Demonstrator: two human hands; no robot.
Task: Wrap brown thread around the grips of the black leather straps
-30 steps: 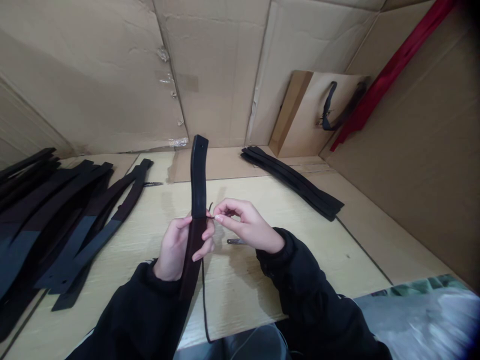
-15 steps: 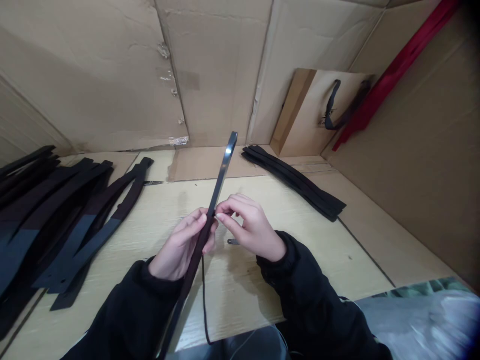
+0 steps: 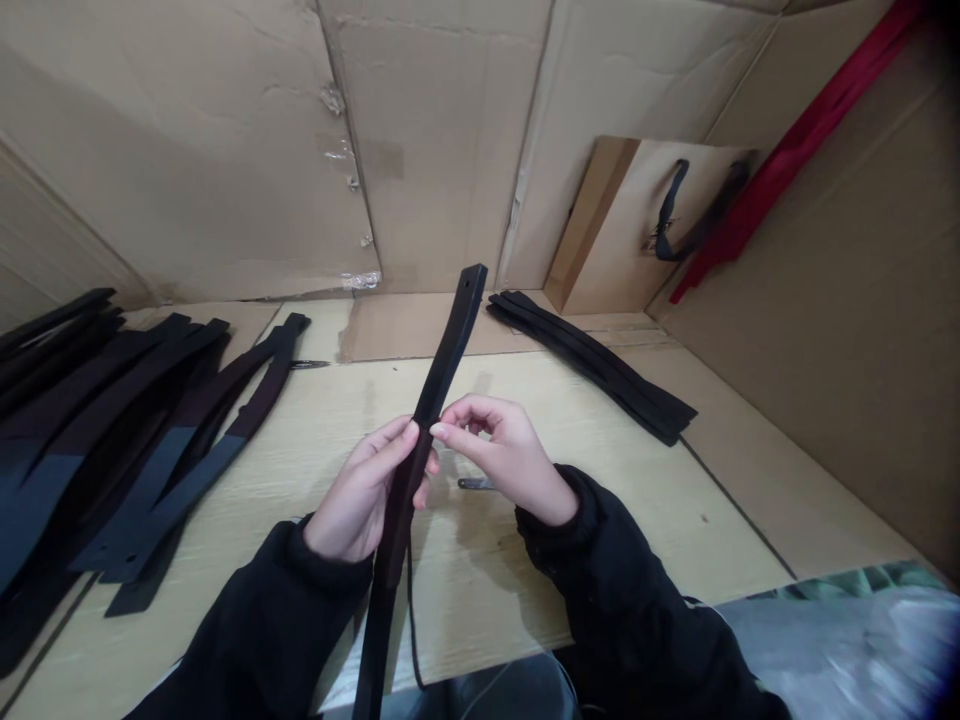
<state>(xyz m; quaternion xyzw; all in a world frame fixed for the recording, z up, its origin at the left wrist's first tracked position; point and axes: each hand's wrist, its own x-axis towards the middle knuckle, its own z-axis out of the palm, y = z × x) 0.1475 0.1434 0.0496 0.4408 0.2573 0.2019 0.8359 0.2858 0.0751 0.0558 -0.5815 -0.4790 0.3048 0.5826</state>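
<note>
While the left hand (image 3: 358, 488) clasps the dark strip (image 3: 450, 345), the right hand (image 3: 501, 440), hold unclear, seemingly works its three-o'clock edge, next needing steadiness

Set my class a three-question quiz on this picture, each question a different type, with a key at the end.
1. True or false: the left hand holds a long dark strip.
2. Which colour is the length of material at the upper right: A blue, B red, C white?
3. Fill in: as the camera sees it, the brown bag stands to the ____ of that strip.

Key: 1 true; 2 B; 3 right.
</note>
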